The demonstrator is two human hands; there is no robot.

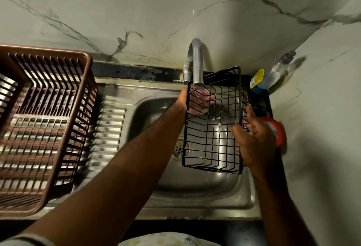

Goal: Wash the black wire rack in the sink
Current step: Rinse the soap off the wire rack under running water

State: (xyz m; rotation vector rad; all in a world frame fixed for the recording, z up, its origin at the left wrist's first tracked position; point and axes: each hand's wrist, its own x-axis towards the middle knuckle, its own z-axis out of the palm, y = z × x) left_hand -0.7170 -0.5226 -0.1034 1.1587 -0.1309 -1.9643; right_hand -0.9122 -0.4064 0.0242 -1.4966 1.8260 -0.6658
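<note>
Head cam, looking down: pale cloth point(166, 239) sits nearest at the bottom edge, w/ a grey sleeve cuff point(23, 241) bottom left. Both bare forearms reach out over the steel sink point(195, 206).

L hand point(198, 99) is up at the far-left corner of the black wire rack point(214, 118), right under the faucet point(197, 60) spout. It shows through the wires, palm side toward the cam, fingers curled in among them, so a hold on the rack. It's blurry there; can't tell if water is running.

R hand point(254, 142) grips the rack's right wall: thumb on the inner side, fingers round the outside, one finger stretched up along the edge. Closed grip, holding the rack.

Rack itself is off the basin floor, held btw. both hands above the right part of the bowl, tilted, far end higher and just below the spout. White suds specks cling to some wires. Drain point(180, 148) shows in the bowl beside the rack's near-left corner.

Left of the bowl, a brown plastic dish basket point(45, 128) stands on the ribbed drainboard, well apart from the rack. Far right corner: clear pump bottle point(273, 74) w/ yellow label leans against the marble wall point(136, 11). Just behind R hand, a red-rimmed round thing point(278, 130) sits on the counter, partly hidden; can't say what it is.
</note>
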